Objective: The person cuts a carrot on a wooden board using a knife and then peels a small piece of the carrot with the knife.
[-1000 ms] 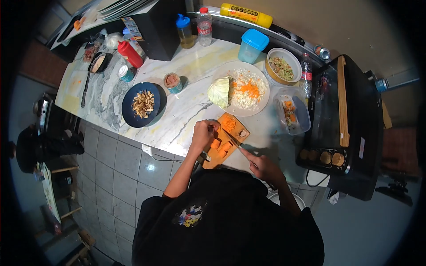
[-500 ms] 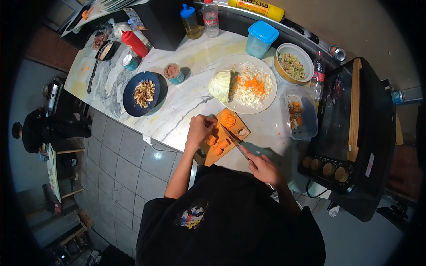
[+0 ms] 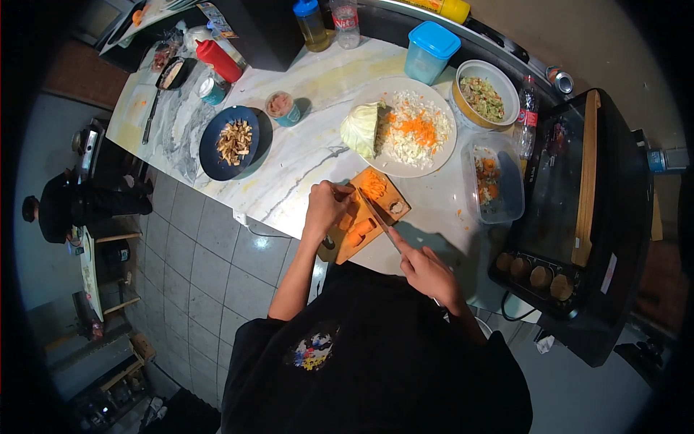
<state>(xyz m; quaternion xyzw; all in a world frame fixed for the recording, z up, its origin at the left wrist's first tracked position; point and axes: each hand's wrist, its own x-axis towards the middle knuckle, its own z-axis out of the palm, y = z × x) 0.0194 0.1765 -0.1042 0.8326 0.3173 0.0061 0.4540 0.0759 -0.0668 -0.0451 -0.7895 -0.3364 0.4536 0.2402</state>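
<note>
My right hand [image 3: 426, 273] grips the handle of a knife [image 3: 382, 223], its blade tip over the wooden cutting board [image 3: 344, 249]. At the board's left edge, my left hand [image 3: 329, 208] is closed, its fingertips pinching a carrot piece that they mostly hide. Thin carrot strips [image 3: 374, 184] lie in a small pile at the far corner of the board. Larger carrot chunks [image 3: 359, 231] rest nearer to me, and a small pale cut end [image 3: 396, 207] lies to the right. Beyond the board, a cream plate [image 3: 413, 172] bears chopped cabbage, carrot bits [image 3: 423, 132] and a cabbage wedge [image 3: 361, 130].
A dark blue plate [image 3: 207, 160] of browned pieces and a small tub [image 3: 287, 116] stand to the left. On the right are a clear container [image 3: 512, 206], a bowl [image 3: 463, 119] and a black electric grill [image 3: 600, 289]. Another person [image 3: 79, 202] stands far left.
The view has shifted slightly, so the counter items sit a little differently in frame. Both hands stay at the board, the knife moving only slightly.
</note>
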